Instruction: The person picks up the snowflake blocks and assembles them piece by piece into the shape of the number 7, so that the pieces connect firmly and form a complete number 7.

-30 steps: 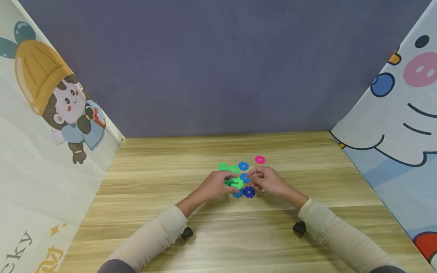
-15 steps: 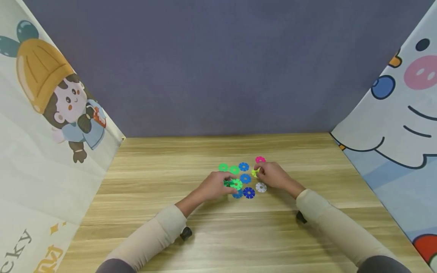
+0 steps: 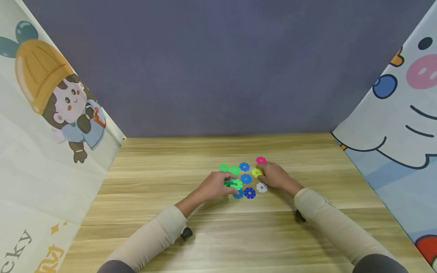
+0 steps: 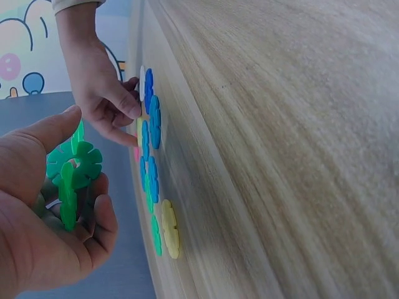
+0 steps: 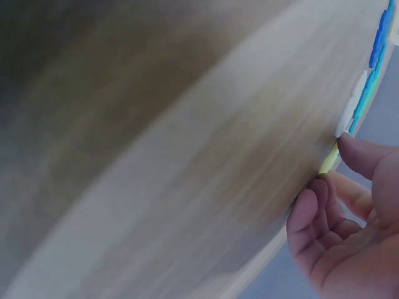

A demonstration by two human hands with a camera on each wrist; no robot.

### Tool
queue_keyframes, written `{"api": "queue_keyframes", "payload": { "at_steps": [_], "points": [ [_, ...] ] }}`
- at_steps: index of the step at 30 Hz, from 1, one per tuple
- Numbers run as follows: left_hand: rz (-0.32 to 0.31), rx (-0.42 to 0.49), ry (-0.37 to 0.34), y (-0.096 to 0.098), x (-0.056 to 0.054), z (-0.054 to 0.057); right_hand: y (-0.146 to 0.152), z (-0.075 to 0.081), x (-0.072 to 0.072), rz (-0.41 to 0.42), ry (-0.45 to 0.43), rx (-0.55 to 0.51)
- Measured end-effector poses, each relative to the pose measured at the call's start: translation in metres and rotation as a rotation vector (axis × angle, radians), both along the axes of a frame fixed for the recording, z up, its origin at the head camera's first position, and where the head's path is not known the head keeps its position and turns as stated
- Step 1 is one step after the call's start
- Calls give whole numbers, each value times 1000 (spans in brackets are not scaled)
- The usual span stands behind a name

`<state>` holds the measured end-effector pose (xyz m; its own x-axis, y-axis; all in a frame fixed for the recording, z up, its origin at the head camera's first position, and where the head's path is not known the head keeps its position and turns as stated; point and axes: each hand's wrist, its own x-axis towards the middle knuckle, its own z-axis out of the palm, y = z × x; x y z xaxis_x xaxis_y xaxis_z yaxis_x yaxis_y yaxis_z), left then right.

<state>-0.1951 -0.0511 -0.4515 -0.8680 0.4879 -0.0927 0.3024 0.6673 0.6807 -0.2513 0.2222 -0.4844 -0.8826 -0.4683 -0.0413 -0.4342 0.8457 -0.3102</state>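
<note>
In the head view, my left hand [image 3: 214,185] holds several green snowflake discs [image 4: 68,202] slotted together, between its thumb and curled fingers. They are raised off the table, as the left wrist view shows. My right hand [image 3: 275,176] is at the right edge of a yellow snowflake disc [image 3: 254,173] that lies flat. Its thumb and forefinger pinch that disc's edge [image 5: 328,161] in the right wrist view, with the other fingers curled beneath. A white disc [image 3: 258,187] lies just nearer to me, and a pink disc [image 3: 261,158] just beyond, partly behind the fingers.
Blue discs [image 3: 242,179], a dark blue disc [image 3: 246,193] and flat green discs [image 3: 221,167] lie left of the right hand. A pale yellow disc [image 4: 169,230] shows in the left wrist view. Behind the wooden table [image 3: 164,159] stands a grey panel [image 3: 218,68], with printed panels at both sides.
My right hand has moved right and away from me to the yellow disc, uncovering the white disc and then more of the yellow one. The left hand keeps its hold, almost still.
</note>
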Motion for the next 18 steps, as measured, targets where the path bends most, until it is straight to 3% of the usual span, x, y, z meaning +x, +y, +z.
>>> {"api": "queue_keyframes", "payload": {
  "at_steps": [12, 18],
  "points": [
    [-11, -13, 11, -1, -1, 0, 2, 4, 1, -81, -30, -54],
    [-7, -13, -1, -2, 0, 0, 2, 5, 1, -76, 43, -93]
  ]
}}
